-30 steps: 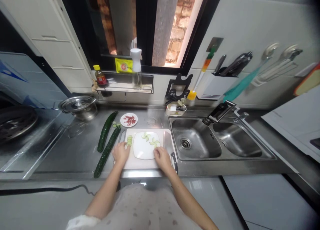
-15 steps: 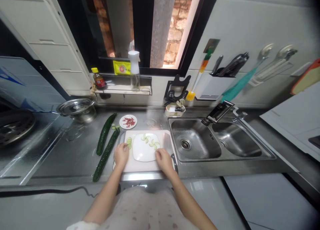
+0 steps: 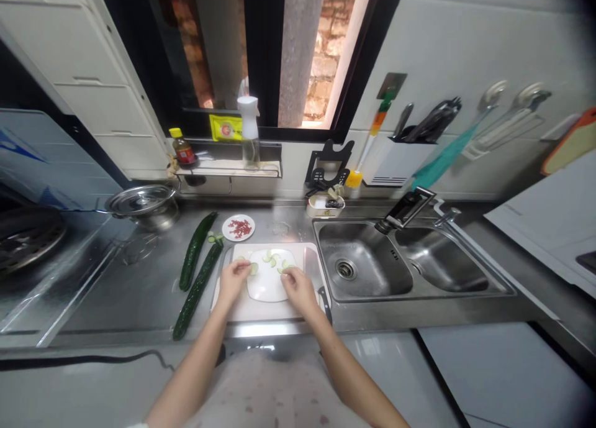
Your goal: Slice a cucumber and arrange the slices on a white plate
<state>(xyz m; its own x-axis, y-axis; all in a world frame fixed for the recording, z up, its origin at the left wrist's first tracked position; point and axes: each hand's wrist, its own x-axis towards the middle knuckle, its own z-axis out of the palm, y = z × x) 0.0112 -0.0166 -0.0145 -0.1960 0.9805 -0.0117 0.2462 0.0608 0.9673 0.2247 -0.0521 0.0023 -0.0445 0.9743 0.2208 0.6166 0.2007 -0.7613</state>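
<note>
My left hand [image 3: 233,282] pinches a thin cucumber slice [image 3: 254,269] over the left edge of a white plate [image 3: 265,288]. Several pale green slices [image 3: 270,258] lie on the far part of that plate. At its right side my right hand [image 3: 299,287] has its fingertips together, close to more slices [image 3: 285,265]; whether they grip anything is hidden. Beneath the plate is a pale cutting board [image 3: 261,311], and a knife with a black handle [image 3: 325,299] lies along its right side. To the left lie two cucumbers [image 3: 198,251], with small cut pieces by the nearer one's far end.
Behind the board stands a small white dish [image 3: 238,227] of red bits. A lidded steel pot [image 3: 144,204] is at the back left. A double sink [image 3: 365,257] lies to the right. Above, a shelf [image 3: 228,166] holds a sauce bottle and a spray bottle.
My left hand has moved right and away from me, from the slices at the board's left side to the plate's edge, bringing a cucumber slice. My right hand has shifted left over the plate.
</note>
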